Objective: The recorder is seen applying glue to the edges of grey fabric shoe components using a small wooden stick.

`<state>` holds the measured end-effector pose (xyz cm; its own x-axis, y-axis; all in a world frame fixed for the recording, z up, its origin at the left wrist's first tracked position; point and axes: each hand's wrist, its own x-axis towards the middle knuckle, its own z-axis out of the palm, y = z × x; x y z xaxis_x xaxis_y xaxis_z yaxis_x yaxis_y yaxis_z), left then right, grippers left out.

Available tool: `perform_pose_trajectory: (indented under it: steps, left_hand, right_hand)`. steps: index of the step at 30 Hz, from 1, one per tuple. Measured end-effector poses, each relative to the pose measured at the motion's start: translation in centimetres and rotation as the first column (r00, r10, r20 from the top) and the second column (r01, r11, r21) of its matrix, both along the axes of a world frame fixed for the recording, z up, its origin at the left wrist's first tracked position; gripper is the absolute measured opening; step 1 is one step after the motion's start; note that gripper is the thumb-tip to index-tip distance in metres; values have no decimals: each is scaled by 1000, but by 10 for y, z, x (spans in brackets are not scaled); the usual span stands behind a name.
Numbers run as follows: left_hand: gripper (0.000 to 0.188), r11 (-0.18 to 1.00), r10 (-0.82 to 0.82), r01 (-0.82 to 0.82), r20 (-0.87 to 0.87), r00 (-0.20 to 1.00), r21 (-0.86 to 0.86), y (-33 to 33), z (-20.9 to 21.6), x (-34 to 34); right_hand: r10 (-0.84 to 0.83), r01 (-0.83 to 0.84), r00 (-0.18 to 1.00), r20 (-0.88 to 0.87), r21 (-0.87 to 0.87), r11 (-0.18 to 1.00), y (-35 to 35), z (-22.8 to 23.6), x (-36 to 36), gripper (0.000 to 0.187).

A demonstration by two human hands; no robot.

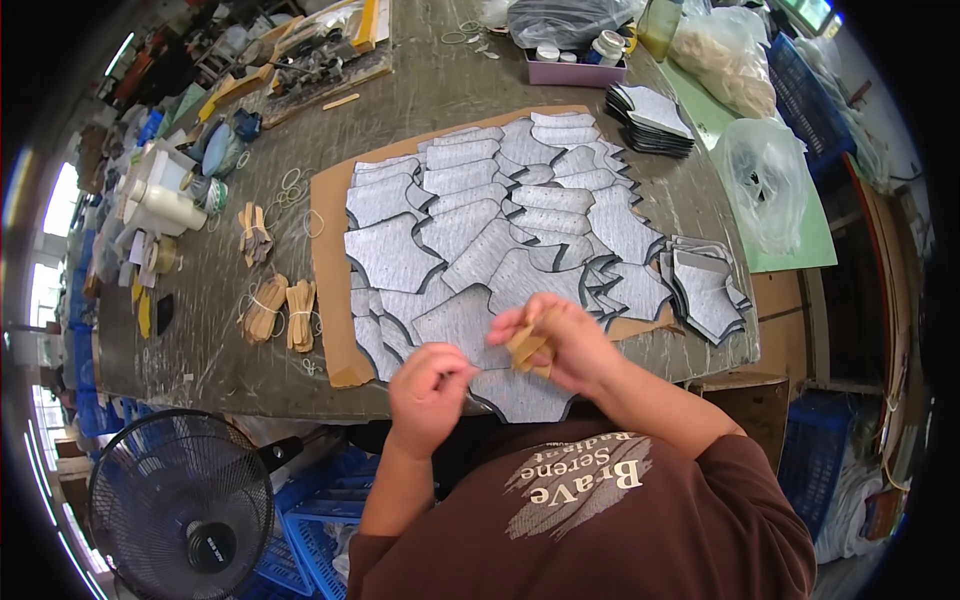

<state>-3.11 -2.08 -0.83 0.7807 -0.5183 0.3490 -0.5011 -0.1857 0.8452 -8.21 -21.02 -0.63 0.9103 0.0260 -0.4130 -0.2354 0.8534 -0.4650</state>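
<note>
Rows of overlapping grey cut pieces [458, 178] with dark edges lie on a brown cardboard sheet [329, 215]. Over the near edge of this layout, my right hand [568, 345] is closed round a few small tan pieces [530, 347], which look thin and folded. My left hand [430, 392] is beside it, thumb and fingertips pinched together; whatever they hold, if anything, is too small to make out. Beneath both hands, one grey piece [520, 397] reaches past the table's near edge.
Bundles of tan strips [265, 308] lie on the table [440, 80] at left, near loose rubber bands [292, 185]. Stacked grey pieces [707, 290] sit at right, with a darker stack [650, 122] beyond. A black fan [180, 505] stands near left; a purple box [575, 72] is at the back.
</note>
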Motion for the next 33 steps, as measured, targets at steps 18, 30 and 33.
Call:
perform_pose_trajectory:
  steps: [18,30,33]
  left_hand:
    - [7,964,262,-225,-629,732,139,17,-21,59]
    - [9,958,285,-225,-623,728,176,14,-24,62]
    - [9,949,311,-219,-581,752,225,11,-21,61]
  right_hand:
    - [510,420,857,78,-680,-601,5,-38,13,29]
    - [521,495,842,143,-589,-639,5,-36,14,24]
    - [517,475,849,105,-579,-663,5,-35,13,25]
